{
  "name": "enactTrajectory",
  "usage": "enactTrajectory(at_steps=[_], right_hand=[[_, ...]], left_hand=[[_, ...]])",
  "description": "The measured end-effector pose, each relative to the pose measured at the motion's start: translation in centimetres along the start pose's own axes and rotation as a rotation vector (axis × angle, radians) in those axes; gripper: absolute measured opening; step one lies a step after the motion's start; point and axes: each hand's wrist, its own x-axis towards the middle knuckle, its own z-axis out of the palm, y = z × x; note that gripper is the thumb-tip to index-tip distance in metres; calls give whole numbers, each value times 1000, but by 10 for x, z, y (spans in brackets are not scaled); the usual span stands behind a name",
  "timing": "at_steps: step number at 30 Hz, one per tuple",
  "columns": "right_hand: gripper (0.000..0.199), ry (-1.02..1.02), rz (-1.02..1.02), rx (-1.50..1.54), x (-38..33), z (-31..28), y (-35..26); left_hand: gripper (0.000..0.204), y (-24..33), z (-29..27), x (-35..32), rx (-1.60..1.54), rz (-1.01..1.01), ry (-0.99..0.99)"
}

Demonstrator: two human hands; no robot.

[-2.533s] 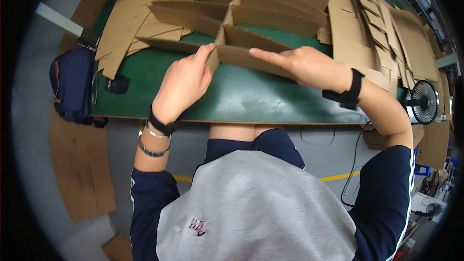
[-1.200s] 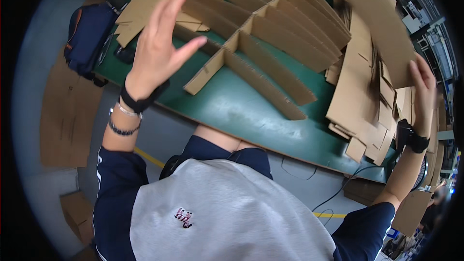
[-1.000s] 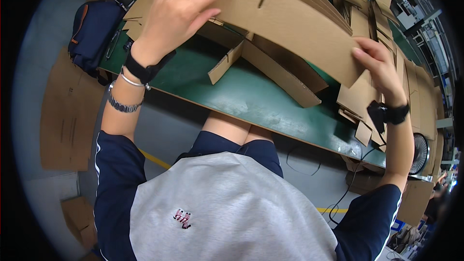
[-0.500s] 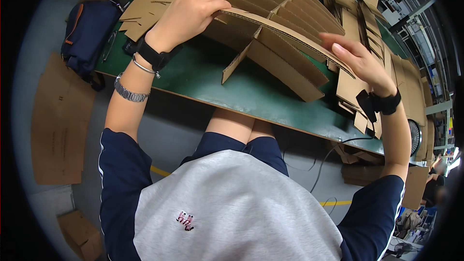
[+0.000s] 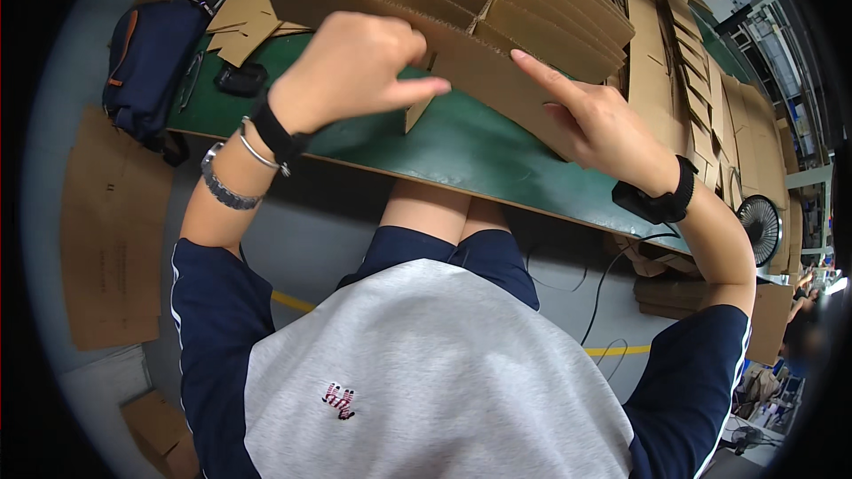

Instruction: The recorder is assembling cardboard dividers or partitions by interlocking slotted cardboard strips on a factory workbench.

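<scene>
A partly assembled cardboard divider grid (image 5: 555, 13) of interlocking slotted strips stands on the green table. Along its near side runs a long cardboard strip (image 5: 479, 66), upright, its left end sticking out past the grid. In front of this strip, my left hand (image 5: 351, 66) has its fingers bent and its thumb stretched out apart from them, with nothing seen in its grasp. My right hand (image 5: 608, 129) is at the strip's right part, index finger stretched along its upper edge and thumb lower on its face. My right hand covers part of that end.
Flat slotted cardboard pieces (image 5: 253, 9) lie at the back left, beside a small black object (image 5: 240, 80). More cardboard (image 5: 652, 53) is stacked to the right. A navy bag (image 5: 146, 80) hangs by the table's left edge; a fan (image 5: 760, 229) stands at the right.
The front strip has turned from lying tilted to standing upright against the grid. My left hand has let go of its edge and come lower; my right hand has moved left and down.
</scene>
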Motion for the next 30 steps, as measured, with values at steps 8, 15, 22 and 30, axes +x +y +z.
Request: enactTrajectory(at_steps=[8,15,22,30], right_hand=[[81,26,-3,-5,1,7,2],[80,27,5,46,0,4,9],[74,-91,-1,27,-2,13,14],[72,-18,-40,43,0,23,16]], left_hand=[[15,3,46,-14,-62,-109,-42],[21,1,54,-14,-147,-124,9],[17,4,56,-11,-142,-101,30],[14,7,54,-14,-177,-107,13]])
